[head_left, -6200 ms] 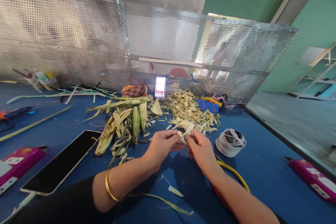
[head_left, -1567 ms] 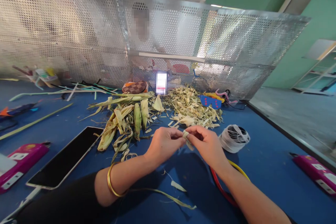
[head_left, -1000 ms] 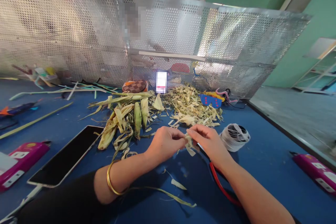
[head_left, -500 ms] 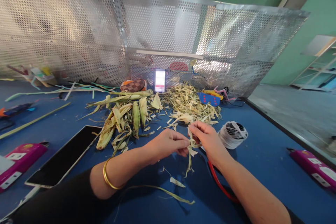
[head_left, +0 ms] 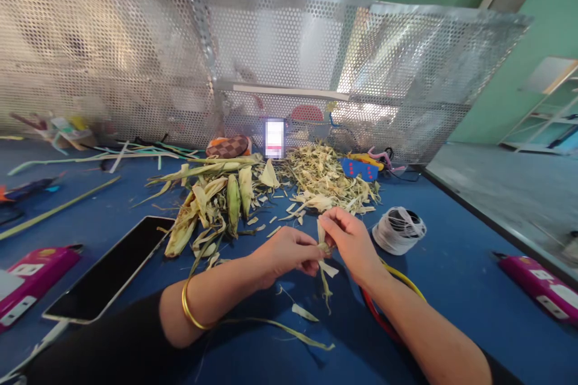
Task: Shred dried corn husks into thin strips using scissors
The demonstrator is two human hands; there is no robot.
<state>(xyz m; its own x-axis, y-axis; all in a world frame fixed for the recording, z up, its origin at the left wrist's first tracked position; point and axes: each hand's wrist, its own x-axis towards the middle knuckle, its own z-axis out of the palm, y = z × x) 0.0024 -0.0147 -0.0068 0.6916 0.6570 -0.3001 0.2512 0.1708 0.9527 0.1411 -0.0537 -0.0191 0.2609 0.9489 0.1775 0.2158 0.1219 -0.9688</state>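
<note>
1. Presently, both hands meet above the near middle of the blue worktop (head_left: 253, 364), working a pale husk strip (head_left: 328, 269).
2. Left hand (head_left: 293, 252): grip closed, thumb against fingers, on the strip from its left side.
3. Right hand (head_left: 347, 237): grip likewise closed on the strip, at its upper part, thumb and fingertips pinched together.
4. Location of the strip: held upright between the fingertips, clear of the surface. One end rises above the pinch; a paler flap and a thin, frayed tail hang below. Whether it is knotted or only folded cannot be told, as the fingers cover the middle.
5. Step in hand, as judged: fine manipulation of the strip where the two grips meet.
6. Next move, as judged: any further handling calls for one steady pinch while the other adjusts, with light force, since the thin tail looks liable to tear.
7. Surroundings: whole husks (head_left: 208, 207) lie beyond the left hand, shredded husk (head_left: 336, 177) beyond the right; a spool of pale cord (head_left: 394, 242) stands near the right wrist, and a loose husk piece (head_left: 304, 313) lies below the hanging tail.
</note>
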